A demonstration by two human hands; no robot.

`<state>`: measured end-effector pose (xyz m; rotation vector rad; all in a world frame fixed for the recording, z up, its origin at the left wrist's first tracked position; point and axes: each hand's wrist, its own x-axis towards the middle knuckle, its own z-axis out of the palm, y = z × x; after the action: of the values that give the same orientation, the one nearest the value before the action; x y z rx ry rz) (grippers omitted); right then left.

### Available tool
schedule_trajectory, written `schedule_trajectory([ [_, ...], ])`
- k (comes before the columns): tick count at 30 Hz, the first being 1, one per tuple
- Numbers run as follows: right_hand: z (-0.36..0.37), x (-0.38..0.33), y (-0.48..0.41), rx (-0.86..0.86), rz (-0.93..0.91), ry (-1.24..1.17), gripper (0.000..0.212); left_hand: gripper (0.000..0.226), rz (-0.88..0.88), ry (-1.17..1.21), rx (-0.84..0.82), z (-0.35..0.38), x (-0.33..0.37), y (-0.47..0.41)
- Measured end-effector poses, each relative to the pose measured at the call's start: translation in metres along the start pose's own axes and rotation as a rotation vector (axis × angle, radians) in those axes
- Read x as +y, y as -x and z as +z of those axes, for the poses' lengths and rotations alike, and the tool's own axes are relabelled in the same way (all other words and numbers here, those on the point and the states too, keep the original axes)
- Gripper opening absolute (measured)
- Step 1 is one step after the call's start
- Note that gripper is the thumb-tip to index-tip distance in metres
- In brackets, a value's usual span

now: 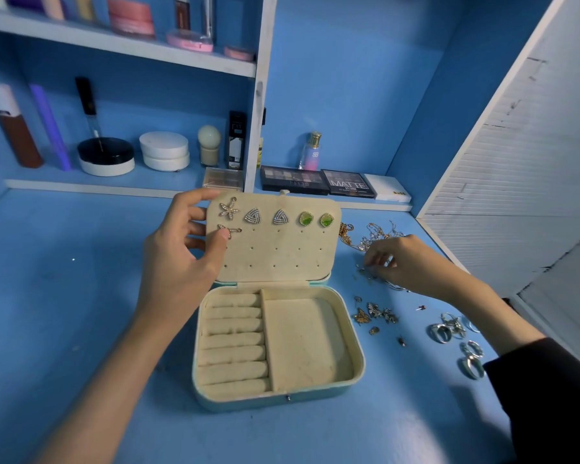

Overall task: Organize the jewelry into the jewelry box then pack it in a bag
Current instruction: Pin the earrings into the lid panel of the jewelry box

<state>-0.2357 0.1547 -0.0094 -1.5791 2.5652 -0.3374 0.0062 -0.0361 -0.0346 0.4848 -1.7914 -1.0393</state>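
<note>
Six earrings (253, 216) (two green) on one jewelry box (278, 393).

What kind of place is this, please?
Probably a home vanity or dressing corner: the shelf holds makeup jars, eyeshadow palettes lie behind, and an open jewelry box sits beside loose rings.

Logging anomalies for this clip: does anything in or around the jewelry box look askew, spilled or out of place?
Only mildly. The gold chains lie in a tangled heap right of the earring panel, and small earrings are scattered loose beside the jewelry box. Nothing looks damaged.
</note>
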Motion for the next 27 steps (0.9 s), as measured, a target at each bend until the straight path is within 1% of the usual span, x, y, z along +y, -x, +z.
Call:
schedule_trajectory([
  [6, -0.0005, 0.0, -0.0037, -0.027, 0.01, 0.023, 0.026, 0.036, 0.009, -0.003, -0.003, 0.0008, 0.0001, 0.0001],
  [10, -0.0016, -0.0014, -0.0022, -0.013, 0.019, 0.015, 0.031, 0.036, 0.009, -0.007, 0.005, 0.0005, 0.0006, -0.0003],
  [14, -0.0042, -0.0036, 0.0024, -0.004, -0.007, -0.032, 0.027, 0.037, 0.013, -0.016, 0.004, 0.0, 0.0005, -0.0004],
  [19, -0.0026, -0.0029, 0.0018, -0.026, -0.018, -0.022, 0.023, 0.036, 0.01, -0.014, 0.001, 0.0005, 0.0009, -0.0003],
  [24, -0.0002, -0.004, -0.0006, -0.023, 0.011, 0.016, 0.005, 0.036, 0.009, -0.014, 0.002, 0.0002, 0.0007, -0.001],
  [27, 0.0039, -0.0058, -0.0015, 0.006, 0.046, 0.066, 0.004, 0.037, 0.007, -0.01, 0.006, 0.0004, 0.0003, -0.0007],
])
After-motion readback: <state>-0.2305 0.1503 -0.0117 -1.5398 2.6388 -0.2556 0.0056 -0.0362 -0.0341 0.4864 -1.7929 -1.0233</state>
